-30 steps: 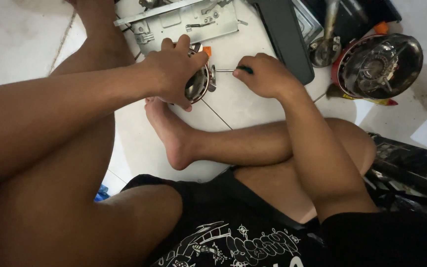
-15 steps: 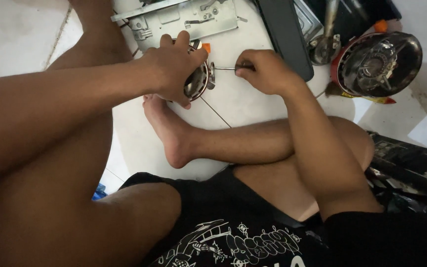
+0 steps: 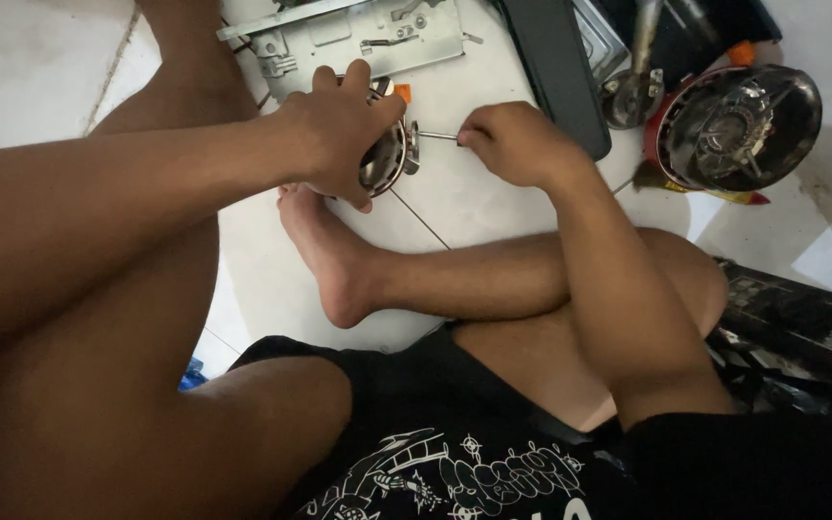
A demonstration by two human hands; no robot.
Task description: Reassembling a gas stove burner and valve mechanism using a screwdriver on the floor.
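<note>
gripping still, left hand (image 3: 339, 130) round metal part (image 3: 389, 159), right hand (image 3: 517, 143) thin screwdriver (image 3: 438, 136), positions unchanged

The left hand (image 3: 339, 135) covered most of the round metal part (image 3: 389, 159), so its shape stayed unclear. The right hand (image 3: 517, 144) hid the screwdriver (image 3: 438, 136) handle; only the shaft showed. The picture's top edge cut off the grey metal plate (image 3: 358, 34) and dark panel (image 3: 560, 67).
</note>
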